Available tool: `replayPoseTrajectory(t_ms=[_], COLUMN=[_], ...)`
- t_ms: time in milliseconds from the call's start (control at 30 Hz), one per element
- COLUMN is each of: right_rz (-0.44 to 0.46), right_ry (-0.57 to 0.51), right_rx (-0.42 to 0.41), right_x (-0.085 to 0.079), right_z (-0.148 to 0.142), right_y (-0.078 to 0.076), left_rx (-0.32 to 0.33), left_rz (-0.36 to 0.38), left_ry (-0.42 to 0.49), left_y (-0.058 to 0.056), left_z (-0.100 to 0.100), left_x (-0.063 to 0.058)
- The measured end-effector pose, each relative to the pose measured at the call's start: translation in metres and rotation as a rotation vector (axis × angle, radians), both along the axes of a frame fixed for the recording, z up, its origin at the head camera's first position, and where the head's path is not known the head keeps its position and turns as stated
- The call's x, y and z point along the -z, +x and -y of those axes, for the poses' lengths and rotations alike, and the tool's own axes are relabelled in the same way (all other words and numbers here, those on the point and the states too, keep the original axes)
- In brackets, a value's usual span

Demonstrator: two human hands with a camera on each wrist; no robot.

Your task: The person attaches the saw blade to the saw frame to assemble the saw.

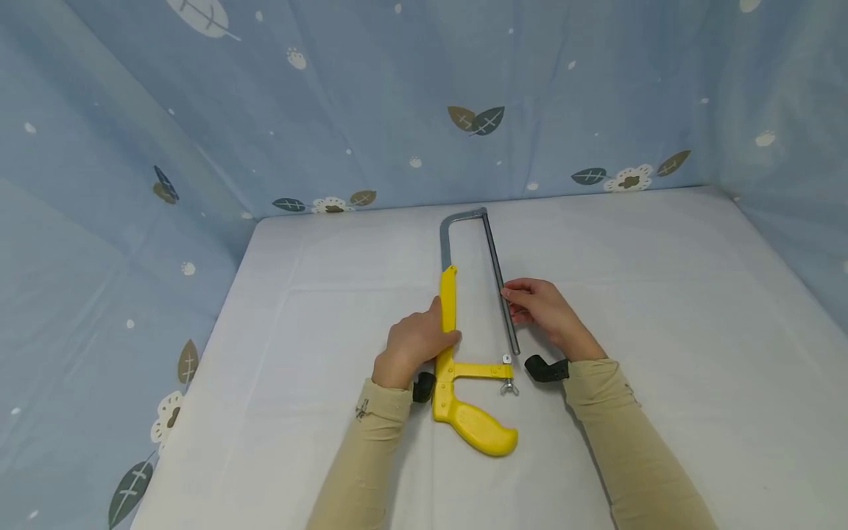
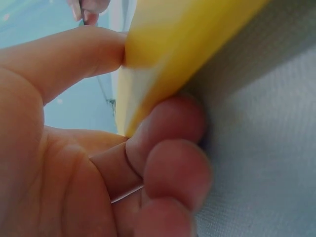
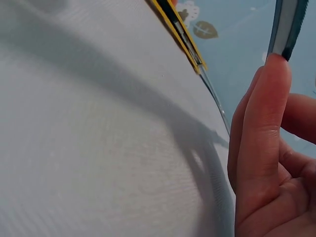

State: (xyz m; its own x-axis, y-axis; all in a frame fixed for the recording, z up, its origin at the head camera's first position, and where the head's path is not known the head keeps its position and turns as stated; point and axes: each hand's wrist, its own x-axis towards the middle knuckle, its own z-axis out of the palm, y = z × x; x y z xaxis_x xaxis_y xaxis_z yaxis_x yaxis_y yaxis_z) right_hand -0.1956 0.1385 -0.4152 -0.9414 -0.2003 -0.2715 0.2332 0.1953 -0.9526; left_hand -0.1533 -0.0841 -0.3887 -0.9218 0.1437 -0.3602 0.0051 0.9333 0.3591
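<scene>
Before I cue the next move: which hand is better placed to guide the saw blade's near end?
Probably the right hand: it pinches the blade, while the left hand grips the yellow frame.

Saw frame [image 1: 448, 292], one; blade [image 1: 497, 269], one; wing nut [image 1: 509, 387], one. Left hand [image 1: 414, 340], one; right hand [image 1: 546, 313], one. Sleeves [image 1: 626, 419], two; black wrist cameras [image 1: 545, 369], two. Bench [image 1: 344, 294], one. Printed flowers [image 1: 628, 179] in the head view, three.
</scene>
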Motion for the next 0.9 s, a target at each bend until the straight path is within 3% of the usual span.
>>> replayPoseTrajectory(t_ms=[467, 900], right_rz=[0.011, -0.042], right_ry=[0.002, 0.21], right_rx=[0.016, -0.018], right_x=[-0.0006, 0.0022], right_z=[-0.0029, 0.0004], right_y=[0.0008, -0.002], left_rx=[-0.002, 0.008], left_rz=[0.007, 0.015], left_ry=[0.004, -0.019], left_y=[-0.0006, -0.0051], left_z=[-0.0021, -0.0025], left_x=[0.0, 0.0006])
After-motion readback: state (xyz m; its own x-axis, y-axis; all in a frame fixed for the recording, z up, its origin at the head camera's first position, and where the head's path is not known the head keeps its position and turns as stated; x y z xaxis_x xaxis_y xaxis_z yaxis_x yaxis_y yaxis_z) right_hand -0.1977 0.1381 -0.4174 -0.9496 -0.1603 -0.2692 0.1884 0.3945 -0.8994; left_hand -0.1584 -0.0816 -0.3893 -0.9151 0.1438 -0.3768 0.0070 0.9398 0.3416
